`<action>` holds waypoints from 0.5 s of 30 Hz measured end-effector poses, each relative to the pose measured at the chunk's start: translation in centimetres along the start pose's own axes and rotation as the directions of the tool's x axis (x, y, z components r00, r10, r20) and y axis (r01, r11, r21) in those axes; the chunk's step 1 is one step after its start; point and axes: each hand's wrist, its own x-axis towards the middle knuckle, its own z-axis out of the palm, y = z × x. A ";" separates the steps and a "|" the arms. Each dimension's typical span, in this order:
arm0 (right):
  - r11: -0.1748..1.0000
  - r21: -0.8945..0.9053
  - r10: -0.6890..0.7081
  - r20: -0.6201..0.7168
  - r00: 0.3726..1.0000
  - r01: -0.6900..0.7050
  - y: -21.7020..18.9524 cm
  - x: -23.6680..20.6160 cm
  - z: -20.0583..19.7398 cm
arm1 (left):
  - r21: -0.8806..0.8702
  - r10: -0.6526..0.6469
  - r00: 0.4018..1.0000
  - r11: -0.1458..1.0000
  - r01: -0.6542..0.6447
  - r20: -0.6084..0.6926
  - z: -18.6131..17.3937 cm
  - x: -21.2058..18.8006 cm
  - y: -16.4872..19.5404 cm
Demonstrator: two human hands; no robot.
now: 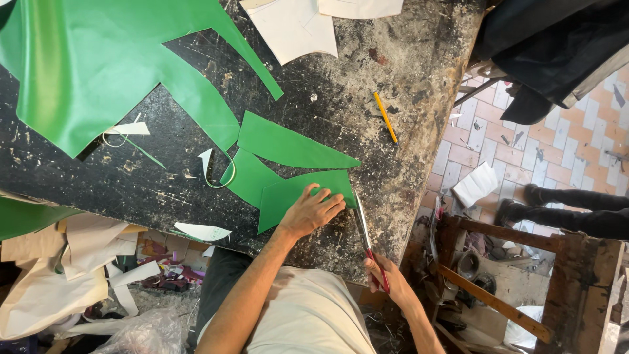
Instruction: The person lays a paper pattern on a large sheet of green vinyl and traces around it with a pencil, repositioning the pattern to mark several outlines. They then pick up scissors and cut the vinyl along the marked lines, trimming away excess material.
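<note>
The green piece (291, 193) is pinned flat near the counter (393, 78) edge by the left hand (311, 211), fingers spread over it, while red-handled scissors (368, 239) are gripped in the right hand (386, 272), blades laid along the piece's right edge. Fingertips are kept pretty close to the blades, so a nick could be caught if the sheet slips. More green offcuts (288, 145) are lying just beside, and the cut could easily be dragged off-line by them. A pencil (385, 117) is parked farther up.

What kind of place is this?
Likely a small craft or leather-cutting workshop: scarred dark worktable, cut green sheet pieces, red-handled scissors in the right hand, scraps underneath.
</note>
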 end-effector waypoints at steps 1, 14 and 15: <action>1.000 -0.014 0.000 -0.012 1.000 0.000 0.0 0.0 0.0 | -0.004 0.004 1.000 1.000 -0.004 -0.007 0.1 0.0 0.0; 0.996 -0.087 0.022 -0.028 0.999 -0.024 -0.5 0.4 0.3 | -0.011 0.008 1.000 1.000 -0.008 -0.004 0.3 -0.3 0.1; 0.997 -0.073 0.017 -0.026 1.000 -0.019 -0.8 0.4 0.3 | -0.010 0.009 1.000 1.000 -0.009 -0.008 0.3 -0.3 0.1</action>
